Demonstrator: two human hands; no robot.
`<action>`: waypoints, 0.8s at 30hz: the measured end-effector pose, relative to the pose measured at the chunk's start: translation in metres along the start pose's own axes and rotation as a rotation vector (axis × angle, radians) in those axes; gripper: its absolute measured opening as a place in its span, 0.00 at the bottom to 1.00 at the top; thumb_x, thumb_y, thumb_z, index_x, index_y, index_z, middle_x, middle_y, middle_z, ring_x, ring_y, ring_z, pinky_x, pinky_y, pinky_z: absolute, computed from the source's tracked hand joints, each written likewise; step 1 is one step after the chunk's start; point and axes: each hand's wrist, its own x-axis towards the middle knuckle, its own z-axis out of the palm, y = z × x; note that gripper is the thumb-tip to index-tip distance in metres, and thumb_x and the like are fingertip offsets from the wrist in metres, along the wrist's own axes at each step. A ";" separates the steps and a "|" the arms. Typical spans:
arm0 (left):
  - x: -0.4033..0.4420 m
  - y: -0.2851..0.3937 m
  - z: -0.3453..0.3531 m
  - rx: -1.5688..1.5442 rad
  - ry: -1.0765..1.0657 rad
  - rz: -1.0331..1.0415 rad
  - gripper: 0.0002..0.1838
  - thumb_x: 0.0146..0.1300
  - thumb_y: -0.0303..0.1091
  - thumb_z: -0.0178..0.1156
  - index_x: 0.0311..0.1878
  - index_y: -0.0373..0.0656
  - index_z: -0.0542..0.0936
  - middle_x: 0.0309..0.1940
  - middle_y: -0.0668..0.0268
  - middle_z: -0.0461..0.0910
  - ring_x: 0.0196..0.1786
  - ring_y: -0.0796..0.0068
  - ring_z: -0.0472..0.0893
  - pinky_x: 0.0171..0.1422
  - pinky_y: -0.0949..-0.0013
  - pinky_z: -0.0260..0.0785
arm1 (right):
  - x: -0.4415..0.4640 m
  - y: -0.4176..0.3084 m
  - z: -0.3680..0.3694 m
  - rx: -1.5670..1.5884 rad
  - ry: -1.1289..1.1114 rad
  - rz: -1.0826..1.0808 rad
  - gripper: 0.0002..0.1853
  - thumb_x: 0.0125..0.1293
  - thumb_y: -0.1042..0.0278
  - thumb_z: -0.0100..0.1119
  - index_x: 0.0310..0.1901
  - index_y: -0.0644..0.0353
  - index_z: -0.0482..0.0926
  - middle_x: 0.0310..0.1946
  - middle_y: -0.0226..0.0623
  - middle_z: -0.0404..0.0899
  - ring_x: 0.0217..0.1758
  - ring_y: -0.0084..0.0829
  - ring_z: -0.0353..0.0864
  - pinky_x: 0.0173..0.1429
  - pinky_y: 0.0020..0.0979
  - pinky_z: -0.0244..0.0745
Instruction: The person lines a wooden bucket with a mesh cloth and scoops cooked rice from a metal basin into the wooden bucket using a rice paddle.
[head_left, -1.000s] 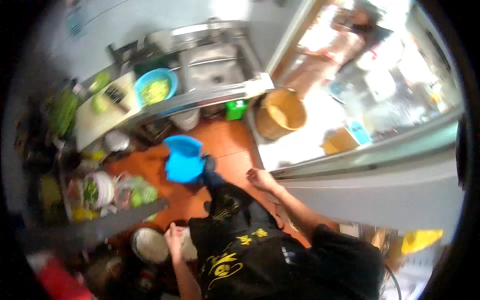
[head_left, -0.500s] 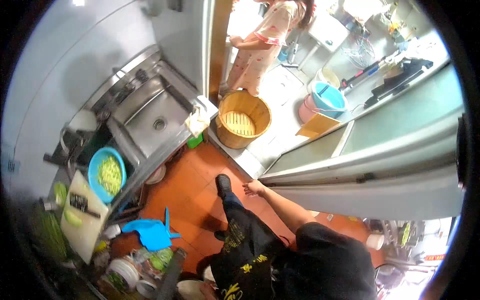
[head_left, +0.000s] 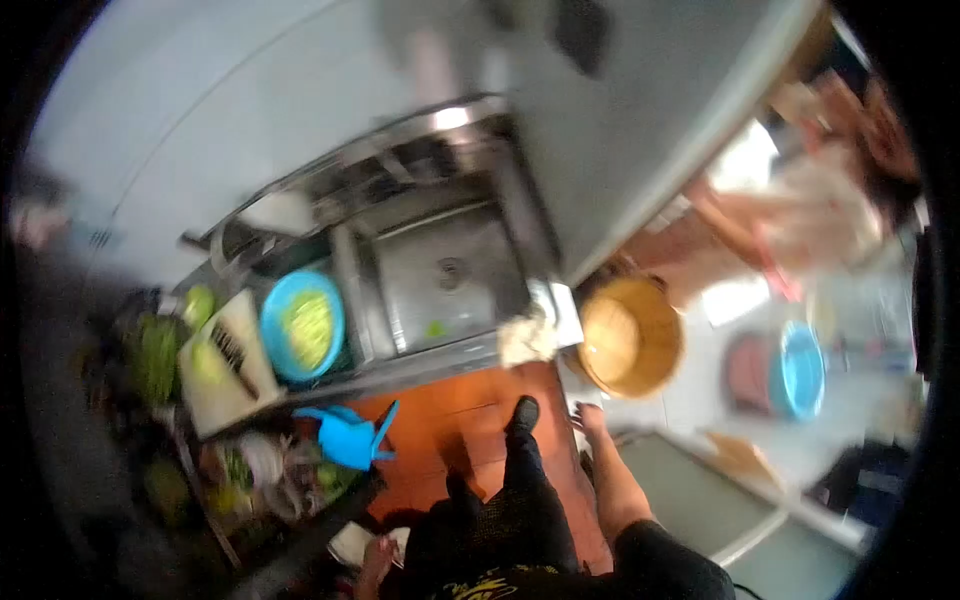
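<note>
My right hand (head_left: 591, 418) hangs low in front of my leg, blurred, its fingers loosely apart with nothing visible in them. It is nearest to the round wooden tub (head_left: 655, 365), without touching it. Low in the view is my left hand (head_left: 377, 560), beside a whitish object (head_left: 350, 543) whose kind is unclear. Blur hides its fingers, so I cannot tell whether it grips that object. On the counter ahead, a blue basin (head_left: 270, 330) holds pale green shreds (head_left: 308, 330). Left of it, a dark-bladed knife (head_left: 235, 360) lies on a white cutting board (head_left: 250, 320).
The steel sink (head_left: 420, 270) has a cloth (head_left: 527, 338) on its right corner. A blue dustpan-like piece (head_left: 345, 437) stands by the counter over the orange floor (head_left: 470, 425). Another person (head_left: 800, 220) stands beyond the doorway, near a light-blue bucket (head_left: 800, 370).
My view has swung left, so the sink, basin and tub appear farther right. My right hand is now closer to the wooden tub. The cutting board and knife remain on the counter.
</note>
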 end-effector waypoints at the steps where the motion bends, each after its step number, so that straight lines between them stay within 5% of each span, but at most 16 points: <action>1: 0.004 -0.010 -0.006 -0.082 -0.038 0.036 0.20 0.72 0.47 0.49 0.26 0.44 0.73 0.19 0.65 0.68 0.22 0.71 0.70 0.28 0.65 0.67 | -0.004 -0.009 0.003 -0.005 0.001 0.013 0.17 0.66 0.61 0.52 0.53 0.58 0.73 0.40 0.40 0.76 0.38 0.34 0.80 0.43 0.38 0.79; 3: 0.019 0.012 -0.013 -0.443 -0.138 0.134 0.20 0.72 0.47 0.49 0.29 0.43 0.74 0.21 0.66 0.69 0.23 0.74 0.70 0.28 0.67 0.66 | -0.010 -0.012 0.000 -0.047 -0.027 -0.003 0.16 0.64 0.62 0.55 0.51 0.59 0.73 0.42 0.41 0.78 0.38 0.36 0.81 0.39 0.37 0.78; 5: 0.002 0.109 -0.010 -1.004 -0.275 0.364 0.18 0.73 0.46 0.48 0.36 0.41 0.75 0.25 0.68 0.72 0.24 0.79 0.69 0.28 0.69 0.63 | -0.011 -0.015 -0.004 -0.227 -0.063 -0.025 0.14 0.64 0.64 0.56 0.48 0.60 0.73 0.38 0.42 0.78 0.37 0.38 0.81 0.36 0.38 0.77; 7: -0.023 0.213 -0.021 -0.468 0.082 0.570 0.10 0.71 0.39 0.53 0.41 0.41 0.75 0.30 0.69 0.75 0.26 0.81 0.69 0.29 0.71 0.64 | -0.005 -0.010 -0.015 -0.244 -0.097 -0.011 0.14 0.63 0.65 0.56 0.48 0.61 0.73 0.36 0.43 0.78 0.34 0.39 0.80 0.34 0.39 0.77; 9: -0.017 0.297 -0.052 -0.553 0.134 0.765 0.05 0.68 0.32 0.56 0.40 0.41 0.75 0.29 0.70 0.75 0.27 0.82 0.70 0.31 0.73 0.64 | -0.012 -0.008 -0.022 -0.228 -0.091 0.064 0.13 0.63 0.66 0.56 0.47 0.61 0.73 0.34 0.42 0.78 0.32 0.39 0.80 0.32 0.39 0.77; 12: 0.016 0.411 -0.116 -0.515 0.285 0.815 0.04 0.65 0.28 0.57 0.40 0.40 0.76 0.30 0.70 0.76 0.30 0.83 0.72 0.33 0.76 0.65 | -0.028 0.006 -0.046 -0.236 -0.128 0.004 0.12 0.64 0.68 0.55 0.47 0.63 0.73 0.33 0.42 0.79 0.30 0.39 0.80 0.30 0.39 0.77; 15: 0.077 0.510 -0.190 -0.803 0.286 0.810 0.25 0.62 0.36 0.62 0.60 0.38 0.70 0.47 0.65 0.75 0.47 0.75 0.76 0.48 0.70 0.73 | -0.078 0.002 -0.048 -0.126 -0.086 -0.082 0.10 0.65 0.70 0.53 0.45 0.65 0.72 0.30 0.41 0.78 0.28 0.37 0.80 0.28 0.36 0.77; 18: 0.169 0.586 -0.266 -0.971 0.381 0.748 0.32 0.60 0.38 0.64 0.65 0.40 0.64 0.52 0.64 0.71 0.54 0.67 0.72 0.56 0.59 0.67 | -0.141 0.003 -0.044 -0.234 0.098 -0.189 0.10 0.65 0.71 0.50 0.44 0.69 0.73 0.30 0.42 0.80 0.28 0.36 0.81 0.27 0.32 0.77; 21: 0.251 0.629 -0.319 -1.071 0.397 0.729 0.29 0.59 0.40 0.64 0.62 0.45 0.67 0.47 0.66 0.72 0.47 0.70 0.70 0.46 0.64 0.64 | -0.177 0.033 -0.051 -0.142 0.205 -0.169 0.12 0.65 0.73 0.49 0.46 0.72 0.72 0.32 0.46 0.80 0.30 0.39 0.83 0.27 0.33 0.79; 24: 0.204 0.655 -0.321 -0.993 0.289 0.652 0.27 0.61 0.38 0.63 0.61 0.40 0.69 0.50 0.65 0.75 0.45 0.72 0.74 0.49 0.69 0.64 | -0.216 0.051 -0.011 0.015 0.364 -0.039 0.09 0.65 0.73 0.54 0.40 0.72 0.71 0.22 0.44 0.75 0.18 0.32 0.76 0.18 0.35 0.73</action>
